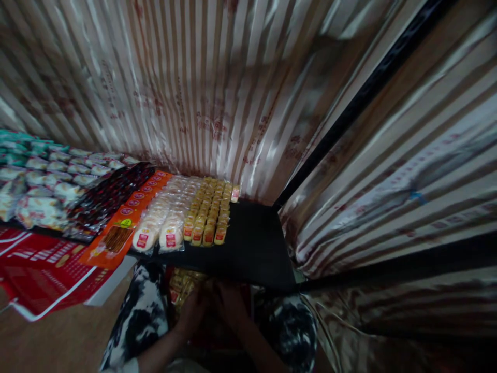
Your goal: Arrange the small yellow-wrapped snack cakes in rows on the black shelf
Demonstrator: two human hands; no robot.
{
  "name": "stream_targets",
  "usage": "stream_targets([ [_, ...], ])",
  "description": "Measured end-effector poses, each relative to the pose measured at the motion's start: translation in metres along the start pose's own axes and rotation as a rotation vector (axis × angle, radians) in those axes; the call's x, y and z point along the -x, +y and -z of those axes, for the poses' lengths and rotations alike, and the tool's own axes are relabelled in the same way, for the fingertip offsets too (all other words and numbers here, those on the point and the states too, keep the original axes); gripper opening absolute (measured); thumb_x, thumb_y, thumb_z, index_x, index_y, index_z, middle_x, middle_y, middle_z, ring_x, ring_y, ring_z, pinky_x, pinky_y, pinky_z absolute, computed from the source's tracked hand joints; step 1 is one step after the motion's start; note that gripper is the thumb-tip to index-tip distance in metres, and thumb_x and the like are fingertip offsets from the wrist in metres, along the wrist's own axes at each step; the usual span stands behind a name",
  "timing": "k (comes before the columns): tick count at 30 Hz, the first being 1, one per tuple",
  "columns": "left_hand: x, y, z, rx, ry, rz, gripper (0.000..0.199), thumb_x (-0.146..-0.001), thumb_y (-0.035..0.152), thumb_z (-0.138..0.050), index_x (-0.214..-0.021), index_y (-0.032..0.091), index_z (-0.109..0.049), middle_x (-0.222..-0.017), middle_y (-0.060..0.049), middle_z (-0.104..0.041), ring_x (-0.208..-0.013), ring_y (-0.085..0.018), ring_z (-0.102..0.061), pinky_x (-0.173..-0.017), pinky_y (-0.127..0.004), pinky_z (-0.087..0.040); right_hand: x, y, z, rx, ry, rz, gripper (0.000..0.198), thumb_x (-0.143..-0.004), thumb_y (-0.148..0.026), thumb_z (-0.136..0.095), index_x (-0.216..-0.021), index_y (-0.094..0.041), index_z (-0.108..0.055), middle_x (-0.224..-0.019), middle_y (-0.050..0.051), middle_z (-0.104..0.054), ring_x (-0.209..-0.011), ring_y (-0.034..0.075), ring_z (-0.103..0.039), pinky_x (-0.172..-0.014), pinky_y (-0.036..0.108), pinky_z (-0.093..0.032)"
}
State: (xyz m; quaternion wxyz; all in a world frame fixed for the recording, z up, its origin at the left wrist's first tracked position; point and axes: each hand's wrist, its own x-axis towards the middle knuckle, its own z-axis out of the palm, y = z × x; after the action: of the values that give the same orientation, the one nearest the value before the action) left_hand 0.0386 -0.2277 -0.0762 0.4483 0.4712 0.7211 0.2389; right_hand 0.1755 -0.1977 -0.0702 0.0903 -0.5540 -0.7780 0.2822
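Note:
Low between the knees, my left hand [194, 304] is beside a heap of small yellow-wrapped snack packets [179, 284]. My right hand [228, 299] is close by on its right, just below the table's near edge. Both hands are dim and blurred, so their fingers and anything in them cannot be made out. On the black table [256, 241] above them stand rows of yellow snack packets [208, 212] with red labels. Left of these are rows of round white packaged cakes [171, 233], also red-labelled.
An orange snack bag [130, 210] lies left of the cakes, beside dark glossy packets [111, 199] and several white packets [42, 207]. A red box or bag [42, 272] with white cord is below the table. Striped sheeting [202, 93] and a black pole [349, 114] border the table.

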Motion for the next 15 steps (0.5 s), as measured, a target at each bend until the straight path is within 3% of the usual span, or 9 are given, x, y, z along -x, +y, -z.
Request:
stream_targets([
  [4, 0.020, 0.029, 0.022, 0.051, 0.046, -0.131, 0.039, -0.076, 0.014, -0.042, -0.112, 0.018, -0.055, -0.112, -0.006, -0.064, -0.106, -0.018, -0.058, -0.095, -0.030, -0.043, 0.013, -0.020, 0.043, -0.182, 0.064, 0.003, 0.022, -0.085, -0.033, -0.047, -0.093, -0.019, -0.062, -0.089, 0.007, -0.069, -0.083, 0.020, -0.064, -0.076, 0.027, -0.046],
  [7, 0.025, 0.063, 0.039, 0.141, 0.059, -0.262, 0.035, -0.079, 0.015, -0.041, -0.111, 0.020, -0.054, -0.112, -0.005, -0.064, -0.104, -0.015, -0.058, -0.093, -0.027, -0.044, 0.009, -0.026, 0.078, -0.369, 0.124, 0.055, 0.020, -0.082, -0.037, -0.052, -0.091, -0.021, -0.060, -0.086, 0.002, -0.068, -0.078, 0.016, -0.063, -0.072, 0.024, -0.046],
  [11, 0.008, 0.104, 0.047, 0.291, 0.003, -0.266, 0.037, -0.080, 0.015, -0.039, -0.117, 0.017, -0.047, -0.105, -0.006, -0.063, -0.074, -0.010, -0.063, -0.069, -0.022, -0.052, -0.011, -0.020, 0.104, -0.622, 0.218, 0.023, 0.023, -0.080, -0.039, -0.051, -0.091, -0.020, -0.057, -0.077, 0.000, -0.065, -0.067, 0.013, -0.060, -0.061, 0.021, -0.047],
  [15, -0.023, 0.131, 0.035, 0.350, 0.027, -0.300, 0.041, -0.079, 0.010, -0.042, -0.119, 0.016, -0.047, -0.113, -0.008, -0.060, -0.079, -0.011, -0.064, -0.071, -0.022, -0.053, -0.037, -0.008, 0.110, -0.637, 0.360, 0.014, 0.023, -0.077, -0.038, -0.055, -0.087, -0.018, -0.056, -0.074, 0.001, -0.063, -0.062, 0.012, -0.058, -0.056, 0.020, -0.047],
])
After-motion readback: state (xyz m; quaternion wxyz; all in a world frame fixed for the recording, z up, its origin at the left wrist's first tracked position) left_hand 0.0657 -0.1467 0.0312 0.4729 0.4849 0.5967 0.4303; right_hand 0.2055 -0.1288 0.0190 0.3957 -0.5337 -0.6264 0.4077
